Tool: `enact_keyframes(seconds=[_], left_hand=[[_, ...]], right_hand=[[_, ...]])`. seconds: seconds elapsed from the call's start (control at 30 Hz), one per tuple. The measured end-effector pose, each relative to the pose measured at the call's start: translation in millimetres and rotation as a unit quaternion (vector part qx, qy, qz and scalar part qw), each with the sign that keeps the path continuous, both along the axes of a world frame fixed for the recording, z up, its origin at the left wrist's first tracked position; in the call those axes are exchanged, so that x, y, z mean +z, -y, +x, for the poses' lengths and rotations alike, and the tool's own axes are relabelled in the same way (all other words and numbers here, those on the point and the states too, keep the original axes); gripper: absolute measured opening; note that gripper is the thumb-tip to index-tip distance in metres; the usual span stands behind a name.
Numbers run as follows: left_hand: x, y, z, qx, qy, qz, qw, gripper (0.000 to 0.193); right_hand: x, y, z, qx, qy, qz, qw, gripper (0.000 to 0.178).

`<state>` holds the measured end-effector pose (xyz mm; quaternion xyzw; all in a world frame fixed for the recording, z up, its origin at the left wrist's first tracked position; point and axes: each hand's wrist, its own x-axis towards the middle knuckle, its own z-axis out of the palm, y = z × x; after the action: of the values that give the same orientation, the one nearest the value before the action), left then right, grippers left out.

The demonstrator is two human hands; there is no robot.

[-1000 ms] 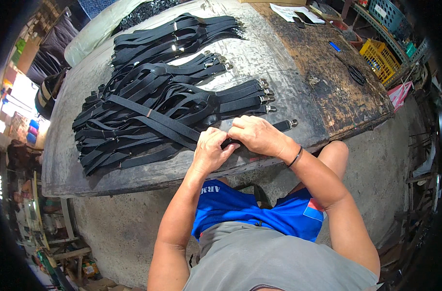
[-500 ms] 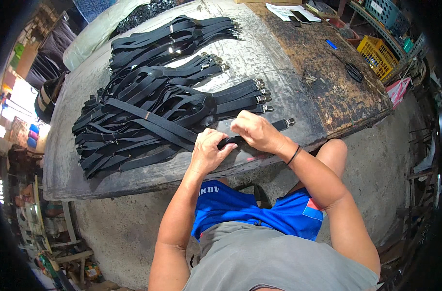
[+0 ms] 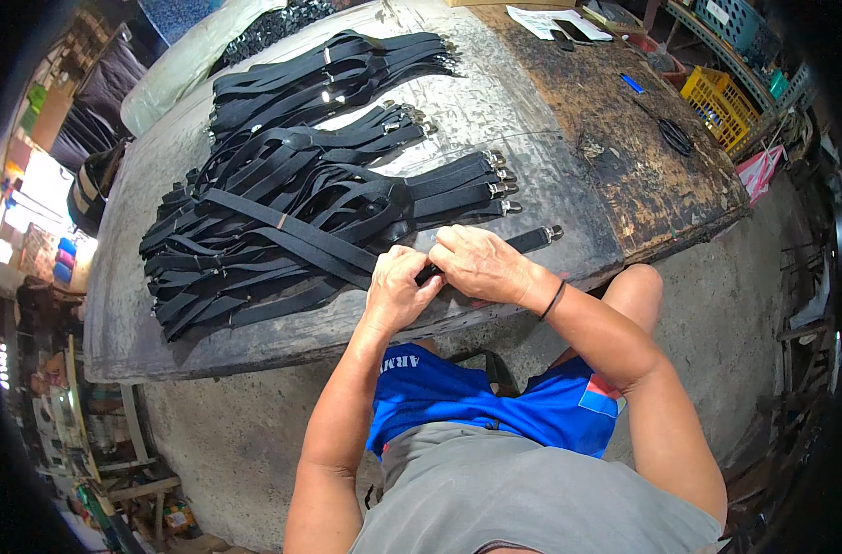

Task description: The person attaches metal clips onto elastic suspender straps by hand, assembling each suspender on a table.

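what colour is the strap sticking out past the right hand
The strap is black, seen best in the head view.

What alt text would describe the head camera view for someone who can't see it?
A person's left hand and right hand hold a black strap, close together, at a worn table; black suspenders with metal clips lie heaped mostly at left, scissors at right.

Through my remote feed I can make out white block lettering on one leg of the blue shorts. A pale label on the blue basket is too small for me to read, and so is any print on the white papers on the tabletop.
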<state>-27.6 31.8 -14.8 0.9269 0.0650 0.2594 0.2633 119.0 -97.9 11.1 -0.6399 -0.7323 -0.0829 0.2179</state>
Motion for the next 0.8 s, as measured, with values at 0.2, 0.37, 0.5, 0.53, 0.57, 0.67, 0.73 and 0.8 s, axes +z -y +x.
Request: enact_keyframes(seconds=[0.2,0.37,0.5,0.53,0.57,0.67,0.73,0.8], left_hand=[[1.2,4.6,-1.8,0.018,-0.004,-0.040,0.999,0.027],[5.8,1.7,-5.4,-0.011,-0.001,-0.041,0.999,0.023],[11.6,7.9,-4.0,0.005,-0.014,-0.089,0.996,0.028],[11.8,6.5,-4.3,-0.010,-0.012,-0.074,0.997,0.033],[10.3,4.7,-4.3,-0.013,-0.013,-0.072,0.997,0.033],[3.0,1.2,-3.2,-0.030,-0.001,-0.034,0.999,0.034],[-0.2,2.8,-2.9,-0.006,0.015,-0.069,0.998,0.033],[-3.6,5.8,-2.4,0.004,0.023,-0.109,0.994,0.033]], right_hand=[[6.9,1.4,6.2,-0.022,-0.262,0.073,0.962,0.010],[19.7,18.6,24.8,-0.050,-0.499,0.042,0.864,0.019],[15.6,27.9,35.6,-0.053,-0.560,0.065,0.824,0.026],[17.1,29.4,36.3,-0.053,-0.574,0.072,0.814,0.025],[16.2,29.8,36.0,-0.054,-0.575,0.075,0.813,0.025],[16.7,28.1,32.8,-0.053,-0.601,0.075,0.794,0.021],[21.4,29.0,28.5,-0.087,-0.606,0.027,0.790,0.016],[14.1,27.6,28.4,-0.090,-0.570,0.019,0.817,0.014]])
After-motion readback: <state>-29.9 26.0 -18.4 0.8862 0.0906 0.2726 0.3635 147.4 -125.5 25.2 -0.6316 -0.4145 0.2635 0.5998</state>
